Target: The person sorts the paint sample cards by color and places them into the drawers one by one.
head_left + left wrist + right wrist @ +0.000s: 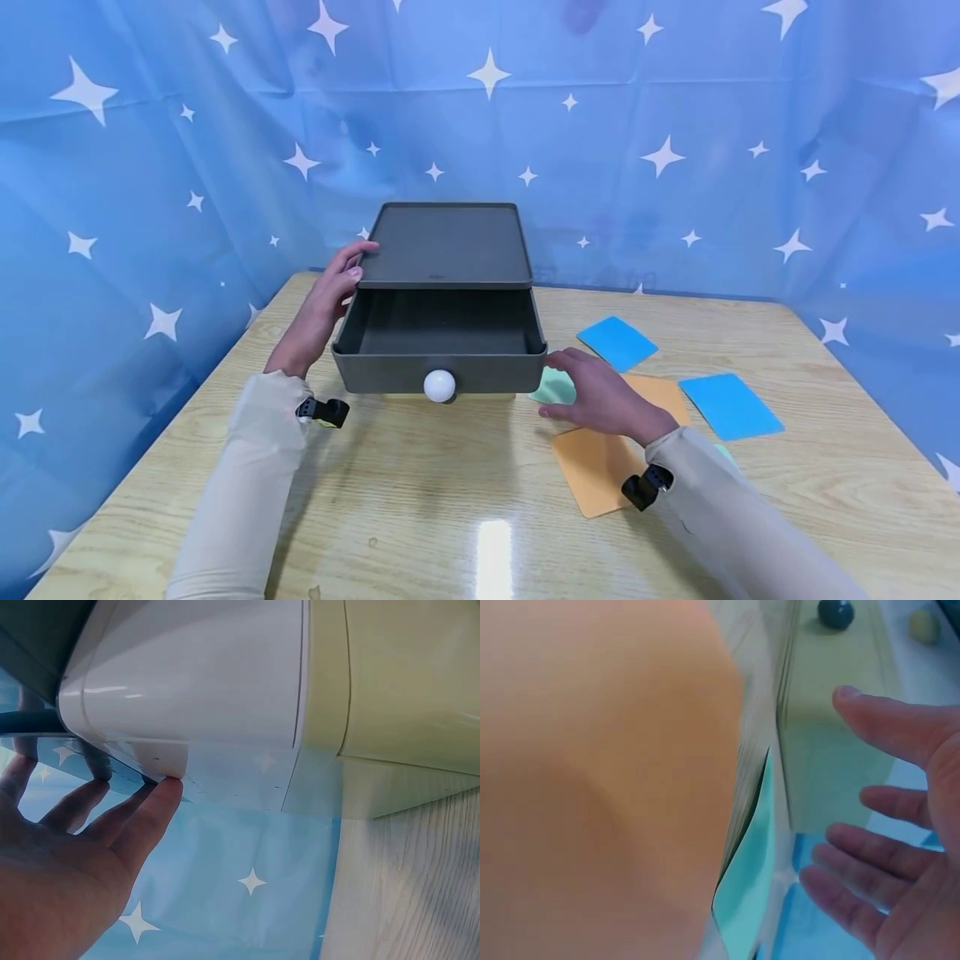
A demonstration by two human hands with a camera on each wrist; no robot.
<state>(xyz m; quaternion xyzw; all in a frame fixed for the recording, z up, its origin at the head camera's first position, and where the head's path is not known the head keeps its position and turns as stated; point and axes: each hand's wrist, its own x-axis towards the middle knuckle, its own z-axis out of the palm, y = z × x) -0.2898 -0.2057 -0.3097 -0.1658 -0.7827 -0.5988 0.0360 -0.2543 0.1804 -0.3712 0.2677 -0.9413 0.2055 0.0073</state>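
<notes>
A small drawer cabinet with a dark grey top (450,246) stands on the table. Its dark grey top drawer (390,375) is pulled out toward me, with a white round knob (439,385) on its front. White side (202,667) and yellow lower tier (412,682) show in the left wrist view. My left hand (318,312) steadies the cabinet's left side, index fingertip against the white wall. My right hand (600,396) hovers near the drawer's right front corner, fingers spread and holding nothing. In the right wrist view, a dark knob (835,613) sits on the yellow tier.
Right of the cabinet lie blue sheets (617,342), orange sheets (596,471) and pale green sheets (555,385), partly overlapping. A light wood table (420,500) carries everything. Behind it hangs a blue cloth (487,133) with white stars.
</notes>
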